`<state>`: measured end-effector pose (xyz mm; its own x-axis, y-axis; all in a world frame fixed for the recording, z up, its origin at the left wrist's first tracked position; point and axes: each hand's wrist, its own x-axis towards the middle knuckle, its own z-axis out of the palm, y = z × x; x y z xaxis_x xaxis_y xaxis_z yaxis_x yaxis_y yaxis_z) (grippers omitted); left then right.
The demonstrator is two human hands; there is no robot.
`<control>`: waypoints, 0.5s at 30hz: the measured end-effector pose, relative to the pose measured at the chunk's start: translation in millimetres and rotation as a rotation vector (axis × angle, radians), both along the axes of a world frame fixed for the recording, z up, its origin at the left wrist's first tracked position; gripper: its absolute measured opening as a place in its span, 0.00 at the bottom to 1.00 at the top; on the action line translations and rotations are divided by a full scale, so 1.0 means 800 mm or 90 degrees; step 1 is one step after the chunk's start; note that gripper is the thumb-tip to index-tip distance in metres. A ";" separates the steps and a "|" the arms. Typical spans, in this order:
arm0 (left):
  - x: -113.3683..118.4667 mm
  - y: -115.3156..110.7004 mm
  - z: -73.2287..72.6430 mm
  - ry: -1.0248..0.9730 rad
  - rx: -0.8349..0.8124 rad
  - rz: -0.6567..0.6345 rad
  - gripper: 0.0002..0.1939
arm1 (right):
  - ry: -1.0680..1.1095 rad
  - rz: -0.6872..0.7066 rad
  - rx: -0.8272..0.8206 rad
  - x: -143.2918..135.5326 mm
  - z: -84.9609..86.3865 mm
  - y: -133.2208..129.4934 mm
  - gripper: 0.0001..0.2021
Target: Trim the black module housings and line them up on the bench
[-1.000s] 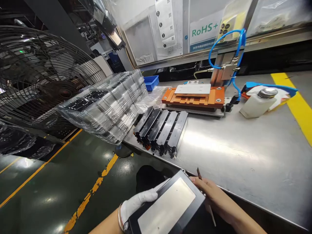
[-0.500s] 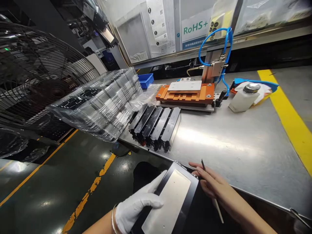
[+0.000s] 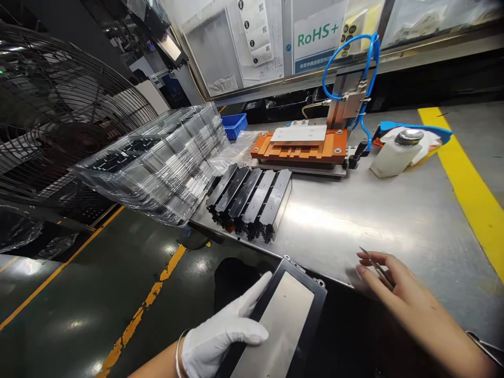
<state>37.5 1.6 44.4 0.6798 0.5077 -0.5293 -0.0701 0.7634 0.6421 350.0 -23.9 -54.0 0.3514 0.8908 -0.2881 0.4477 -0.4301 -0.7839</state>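
My left hand [image 3: 226, 331], in a white glove, grips a black rectangular housing [image 3: 311, 315] with a silver panel [image 3: 279, 325] on its upper face. The thumb presses on that panel. The housing is tilted in front of the table edge, and small metal eyelets show at its far end. Bare and slightly blurred, my right hand [image 3: 397, 286] is closed around a thin pointed tool [image 3: 372, 260], right of the housing and apart from it, over the table's front edge. Most of the tool is hidden by the fingers, so its kind is unclear.
Several black housings [image 3: 252, 202] lie in a row on the metal table [image 3: 331, 226]. Behind them stands an orange fixture [image 3: 299, 149] with blue air hoses. A white bottle [image 3: 396, 157] is at right. Stacked clear trays [image 3: 157, 168] and a fan [image 3: 79, 136] are at left.
My right hand has moved right, away from the housing, with the thin tool still in it. My left hand and the housing have shifted only slightly.
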 end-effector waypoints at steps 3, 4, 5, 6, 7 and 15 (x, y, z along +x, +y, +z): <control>0.001 0.001 0.001 0.007 0.032 -0.008 0.43 | -0.134 0.009 0.032 0.014 -0.012 0.002 0.22; 0.001 0.002 0.001 0.016 0.049 -0.017 0.43 | -0.165 0.009 0.037 0.019 -0.015 0.002 0.21; 0.001 0.003 0.001 0.024 0.067 -0.033 0.44 | -0.191 0.005 0.039 0.023 -0.018 0.003 0.21; 0.000 0.005 0.001 0.028 0.086 -0.053 0.44 | -0.215 0.000 0.037 0.027 -0.020 0.004 0.21; 0.000 0.008 0.001 0.029 0.109 -0.076 0.45 | -0.238 -0.005 0.032 0.031 -0.022 0.005 0.22; 0.068 0.047 0.025 0.240 0.382 -0.160 0.48 | -0.462 -0.065 0.059 0.062 -0.032 0.020 0.29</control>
